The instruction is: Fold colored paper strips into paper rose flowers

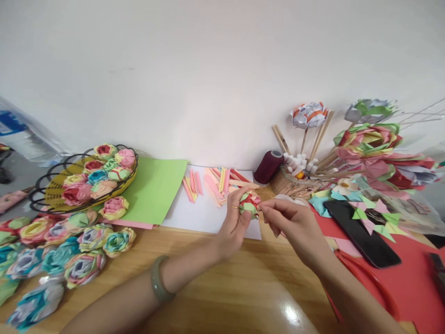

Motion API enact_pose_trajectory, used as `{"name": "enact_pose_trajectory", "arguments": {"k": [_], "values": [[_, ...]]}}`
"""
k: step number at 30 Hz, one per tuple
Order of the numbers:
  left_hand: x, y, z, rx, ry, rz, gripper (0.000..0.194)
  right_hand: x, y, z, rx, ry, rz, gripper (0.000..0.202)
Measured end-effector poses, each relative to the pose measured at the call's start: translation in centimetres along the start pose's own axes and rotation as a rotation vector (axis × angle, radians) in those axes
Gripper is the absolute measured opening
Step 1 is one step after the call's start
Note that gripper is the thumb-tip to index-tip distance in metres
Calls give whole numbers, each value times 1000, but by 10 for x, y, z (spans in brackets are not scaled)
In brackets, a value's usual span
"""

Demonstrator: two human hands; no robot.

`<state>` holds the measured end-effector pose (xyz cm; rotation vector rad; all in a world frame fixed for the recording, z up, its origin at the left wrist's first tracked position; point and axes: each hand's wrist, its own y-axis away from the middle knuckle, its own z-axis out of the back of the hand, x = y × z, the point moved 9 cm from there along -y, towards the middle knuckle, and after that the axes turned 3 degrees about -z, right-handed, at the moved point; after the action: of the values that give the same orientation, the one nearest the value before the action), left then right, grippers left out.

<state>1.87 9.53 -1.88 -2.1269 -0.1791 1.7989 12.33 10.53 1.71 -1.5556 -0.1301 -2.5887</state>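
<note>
My left hand [233,227], with a ring on one finger, is wrapped around a small folded paper flower [249,203] in red, pink and green. From the right, the fingertips of my right hand [287,215] are pinched together at the flower's edge. Whether they grip a petal or something thinner is too small to make out. Beyond the flower lie folded paper strips [217,183] in pink, yellow and orange, on a white sheet [194,220].
At left, a yellow basket [55,185] holds paper flowers, with more flowers [85,268] around it. A green sheet [153,185] lies beside it. To the right are a thread spool [269,166], a holder [288,183] with sticks, a phone [363,234] and red-handled scissors [368,278].
</note>
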Motion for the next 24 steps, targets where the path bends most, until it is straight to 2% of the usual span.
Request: {"name": "enact_pose_trajectory", "arguments": {"k": [3,6,13,19,24], "values": [[0,0,0,6,43,4,41,-9,-4,-6,167,-142,-112,31],[3,0,0,19,57,28,41,-13,-5,-6,211,-143,-145,31],[6,1,-4,64,45,63,41,-16,-4,-7,205,-158,-170,34],[14,3,-5,65,146,152,43,-21,-7,-9,165,-245,-228,30],[6,1,1,6,61,64,42,-26,-7,-10,138,-291,-264,29]]}}
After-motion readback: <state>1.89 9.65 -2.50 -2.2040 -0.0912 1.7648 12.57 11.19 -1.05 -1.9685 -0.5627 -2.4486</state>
